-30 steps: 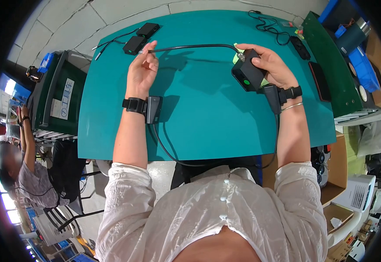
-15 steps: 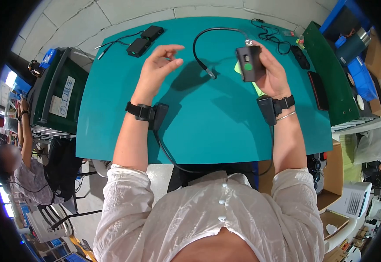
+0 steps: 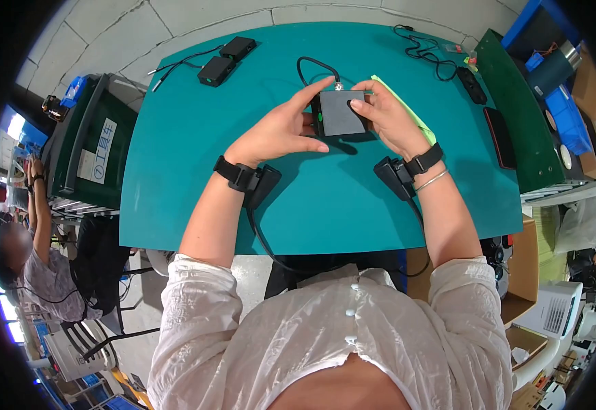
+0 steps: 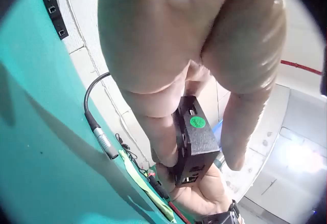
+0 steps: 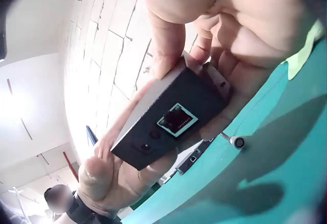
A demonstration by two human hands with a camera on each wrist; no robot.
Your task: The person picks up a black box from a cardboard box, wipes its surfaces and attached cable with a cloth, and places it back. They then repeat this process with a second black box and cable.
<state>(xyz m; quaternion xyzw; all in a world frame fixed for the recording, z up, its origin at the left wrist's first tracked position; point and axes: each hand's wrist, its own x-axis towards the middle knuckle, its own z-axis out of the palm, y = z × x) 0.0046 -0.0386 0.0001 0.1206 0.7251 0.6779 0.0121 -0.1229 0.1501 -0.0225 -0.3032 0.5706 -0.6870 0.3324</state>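
A black box [image 3: 343, 113] with a green round sticker [image 4: 197, 121] is held over the table between both hands. My right hand [image 3: 388, 117] grips its right side, thumb on the broad face. My left hand [image 3: 281, 130] reaches around the left side, fingers against the box and thumb stretched out apart from it. A network socket [image 5: 177, 120] shows on the end facing the right wrist camera. From a metal connector [image 3: 339, 87] on the far edge, a black cable [image 3: 315, 59] loops out, and its metal plug [image 4: 106, 144] hangs free in the left wrist view.
A lime-green strip [image 3: 410, 113] lies beside the right hand on the green table [image 3: 298, 212]. Two black boxes [image 3: 217, 70] with cables sit at back left. A coiled cord [image 3: 421, 51], a power strip [image 3: 470, 85] and a dark red-edged phone-like slab [image 3: 499, 138] line the right side.
My left hand let go of the cable's plug end and moved right to the box. The right hand brought the box left and turned it, and the cable now loops behind.
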